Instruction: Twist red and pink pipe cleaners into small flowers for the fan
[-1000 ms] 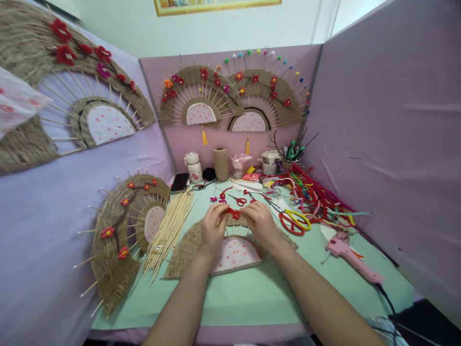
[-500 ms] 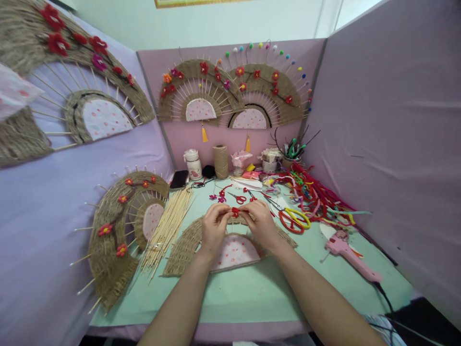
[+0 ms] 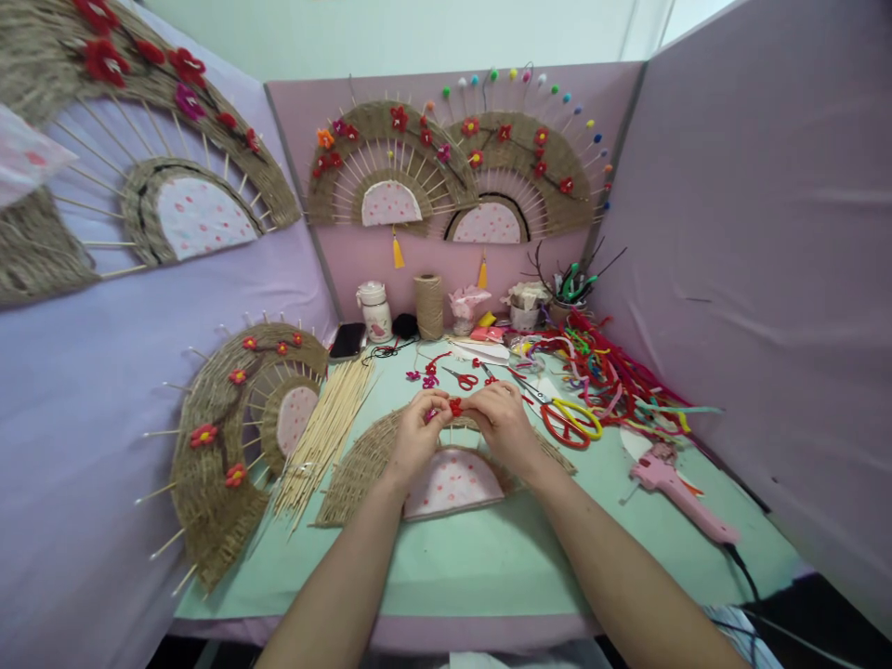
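My left hand [image 3: 413, 435] and my right hand [image 3: 503, 423] are closed in pinches on a small red pipe-cleaner flower [image 3: 455, 406], held between them just above a woven jute fan [image 3: 362, 465] lying flat on the green table [image 3: 488, 557]. The fan has a pink dotted half-round centre [image 3: 452, 483], partly hidden by my wrists. Both forearms reach in from the bottom edge.
A bundle of bamboo skewers [image 3: 327, 427] lies left of the fan, beside a finished fan [image 3: 229, 437] leaning on the left wall. Scissors [image 3: 568, 418], a pile of pipe cleaners [image 3: 613, 372] and a pink glue gun [image 3: 679, 497] are on the right. A twine spool [image 3: 429, 307] stands at the back.
Both hands stay pinched on the red flower and have shifted slightly, twisting it. The view has tilted a little downward.
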A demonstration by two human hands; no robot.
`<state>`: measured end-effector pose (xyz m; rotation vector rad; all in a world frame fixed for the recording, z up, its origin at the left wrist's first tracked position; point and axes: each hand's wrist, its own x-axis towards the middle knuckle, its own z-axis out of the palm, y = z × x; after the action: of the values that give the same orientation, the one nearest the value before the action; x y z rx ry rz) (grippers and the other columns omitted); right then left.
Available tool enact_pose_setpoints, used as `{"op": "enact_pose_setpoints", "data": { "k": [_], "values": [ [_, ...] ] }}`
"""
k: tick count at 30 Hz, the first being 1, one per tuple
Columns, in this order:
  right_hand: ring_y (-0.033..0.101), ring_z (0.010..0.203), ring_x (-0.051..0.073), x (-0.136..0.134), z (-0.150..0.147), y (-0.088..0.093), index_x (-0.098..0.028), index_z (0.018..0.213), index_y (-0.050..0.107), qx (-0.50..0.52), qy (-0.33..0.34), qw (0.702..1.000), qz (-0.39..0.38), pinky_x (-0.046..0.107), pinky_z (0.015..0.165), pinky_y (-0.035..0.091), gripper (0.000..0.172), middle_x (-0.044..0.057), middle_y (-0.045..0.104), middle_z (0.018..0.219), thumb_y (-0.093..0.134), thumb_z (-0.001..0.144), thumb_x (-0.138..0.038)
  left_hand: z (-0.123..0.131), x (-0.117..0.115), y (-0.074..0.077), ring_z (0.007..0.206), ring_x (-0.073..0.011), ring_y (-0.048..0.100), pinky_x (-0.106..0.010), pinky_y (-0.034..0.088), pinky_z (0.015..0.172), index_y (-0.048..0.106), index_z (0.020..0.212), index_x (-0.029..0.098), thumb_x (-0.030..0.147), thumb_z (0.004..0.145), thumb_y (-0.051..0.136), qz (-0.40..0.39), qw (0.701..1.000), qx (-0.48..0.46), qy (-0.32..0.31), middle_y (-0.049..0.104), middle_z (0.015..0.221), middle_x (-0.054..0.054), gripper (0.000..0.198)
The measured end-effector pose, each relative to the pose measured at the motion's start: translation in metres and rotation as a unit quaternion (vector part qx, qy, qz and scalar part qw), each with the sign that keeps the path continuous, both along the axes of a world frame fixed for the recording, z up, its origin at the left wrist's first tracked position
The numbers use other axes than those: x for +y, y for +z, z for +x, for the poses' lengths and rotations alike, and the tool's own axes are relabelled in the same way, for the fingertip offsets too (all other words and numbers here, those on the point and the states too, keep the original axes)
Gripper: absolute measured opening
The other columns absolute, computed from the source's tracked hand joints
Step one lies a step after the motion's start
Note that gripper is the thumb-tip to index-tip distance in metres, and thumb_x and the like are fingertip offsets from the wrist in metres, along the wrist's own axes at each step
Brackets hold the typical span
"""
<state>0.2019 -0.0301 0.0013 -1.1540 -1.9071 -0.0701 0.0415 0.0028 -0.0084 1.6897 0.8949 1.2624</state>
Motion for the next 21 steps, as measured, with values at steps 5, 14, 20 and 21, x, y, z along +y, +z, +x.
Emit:
{"op": "enact_pose_setpoints", "data": {
  "k": [5,14,20,21],
  "values": [
    [0.057,0.081,0.017,0.001,0.001,-0.002,-0.022,0.081,0.063,0.002,0.002,1.000,-0.002,0.037,0.089,0.030,0.017,0.001,0.068,0.078,0.049,0.090,-0.025,0.000,0.002,-0.003,0.099,-0.0206,0.055,-0.033,0.043,0.086,0.063,0.068,0.016,0.026,0.071,0.064,-0.027,0.999,-0.024,0.008,0.057,0.104,-0.009,0.011],
    [0.059,0.077,0.016,0.001,0.003,0.000,-0.023,0.082,0.064,0.051,-0.004,0.999,-0.001,0.036,0.085,0.033,0.012,0.001,0.068,0.077,0.053,0.087,-0.024,0.006,-0.007,0.005,0.079,-0.0170,0.063,-0.031,0.050,0.076,0.070,0.086,0.017,0.026,0.068,0.067,-0.101,0.991,-0.088,0.021,0.070,0.085,-0.006,0.021],
    [0.059,0.078,0.017,0.002,0.004,-0.002,-0.023,0.083,0.065,0.057,0.002,0.998,-0.013,0.037,0.087,0.032,0.011,0.001,0.068,0.079,0.054,0.086,-0.023,0.008,-0.012,0.008,0.082,-0.0192,0.064,-0.034,0.051,0.080,0.072,0.077,0.017,0.025,0.067,0.068,-0.048,0.995,-0.085,0.031,0.071,0.083,-0.006,0.014],
    [0.060,0.079,0.017,0.002,0.004,-0.003,-0.023,0.083,0.065,0.058,0.001,0.998,-0.015,0.037,0.087,0.032,0.011,0.001,0.069,0.079,0.054,0.086,-0.023,0.008,-0.011,0.006,0.082,-0.0194,0.064,-0.034,0.051,0.081,0.072,0.076,0.018,0.026,0.067,0.068,-0.032,0.996,-0.079,0.031,0.071,0.084,-0.006,0.013]
  ]
}}
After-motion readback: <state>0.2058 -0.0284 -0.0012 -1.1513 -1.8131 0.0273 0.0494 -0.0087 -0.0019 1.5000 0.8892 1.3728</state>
